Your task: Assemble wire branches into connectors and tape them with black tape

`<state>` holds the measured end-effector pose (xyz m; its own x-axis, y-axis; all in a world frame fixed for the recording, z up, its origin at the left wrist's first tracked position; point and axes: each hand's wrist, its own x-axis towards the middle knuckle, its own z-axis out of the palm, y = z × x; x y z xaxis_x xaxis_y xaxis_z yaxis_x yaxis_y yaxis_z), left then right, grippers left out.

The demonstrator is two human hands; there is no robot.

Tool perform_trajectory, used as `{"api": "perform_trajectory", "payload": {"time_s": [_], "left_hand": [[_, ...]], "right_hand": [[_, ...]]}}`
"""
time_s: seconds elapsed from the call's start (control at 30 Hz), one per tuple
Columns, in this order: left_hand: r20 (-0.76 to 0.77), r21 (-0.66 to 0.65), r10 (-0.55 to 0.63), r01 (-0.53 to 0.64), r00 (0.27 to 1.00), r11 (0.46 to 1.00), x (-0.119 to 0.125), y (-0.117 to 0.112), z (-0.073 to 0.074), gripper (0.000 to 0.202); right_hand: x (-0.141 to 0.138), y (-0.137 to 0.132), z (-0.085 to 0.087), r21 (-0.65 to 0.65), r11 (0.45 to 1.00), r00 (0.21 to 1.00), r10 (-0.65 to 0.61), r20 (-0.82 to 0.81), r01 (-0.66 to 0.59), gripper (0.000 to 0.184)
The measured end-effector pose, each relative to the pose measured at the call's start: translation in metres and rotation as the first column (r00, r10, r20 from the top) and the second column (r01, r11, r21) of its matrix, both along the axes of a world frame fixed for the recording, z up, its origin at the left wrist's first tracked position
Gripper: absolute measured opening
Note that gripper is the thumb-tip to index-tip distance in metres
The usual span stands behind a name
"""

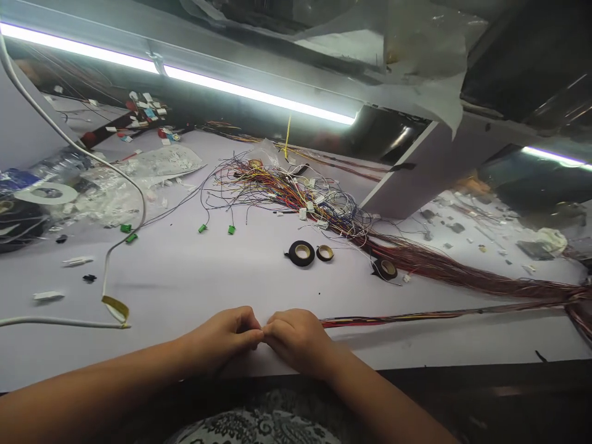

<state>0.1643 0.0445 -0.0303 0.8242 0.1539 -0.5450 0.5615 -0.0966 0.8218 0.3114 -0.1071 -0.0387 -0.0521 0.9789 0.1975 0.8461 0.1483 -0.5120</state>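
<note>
Near the table's front edge my two hands meet at the fingertips. My right hand [298, 339] is closed round a thin bundle of wires [383, 319], red, yellow and black, which runs off to the right just above the tabletop. My left hand [234, 336] pinches thumb against fingers right beside it. Whatever lies between the left fingertips is too small and covered to make out. Beyond the hands are two rolls of black tape [301, 253], a large and a small one, lying flat.
A thick wire harness [435, 271] with white connectors crosses the table behind. Another black tape roll [385, 268] touches it. Green connectors [231, 230] lie left of centre. A white cable [60, 322] reaches in from the left, near plastic bags [106, 191]. A lamp [259, 92] hangs above.
</note>
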Motion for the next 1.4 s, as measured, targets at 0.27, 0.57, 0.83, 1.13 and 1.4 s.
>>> {"api": "perform_trajectory", "payload": {"time_s": [0.27,0.57,0.83,1.13,1.4], "left_hand": [[0.065,0.368,-0.173,0.137,0.983,0.920,0.001,-0.002,0.016,0.023],[0.232,0.430,-0.100,-0.010,0.968,0.903,-0.019,-0.022,0.002,0.037],[0.349,0.565,-0.186,-0.048,0.919,0.824,-0.024,-0.028,-0.015,0.059],[0.282,0.340,-0.113,0.010,0.953,0.940,-0.016,-0.019,0.008,0.030],[0.068,-0.043,0.008,-0.005,0.998,0.999,0.008,0.005,0.023,0.026]], "right_hand": [[0.101,0.023,0.006,0.037,0.946,0.925,-0.322,0.202,0.322,0.039],[0.058,0.012,0.058,-0.359,0.855,0.696,-0.514,-0.501,0.373,0.023],[0.013,0.013,0.084,-0.742,0.670,0.103,-0.740,-0.665,0.016,0.042],[-0.010,0.003,0.076,-0.747,0.665,0.053,-0.746,-0.663,0.006,0.041],[-0.041,-0.040,0.028,-0.536,0.810,0.365,-0.585,-0.724,0.235,0.033]]}}
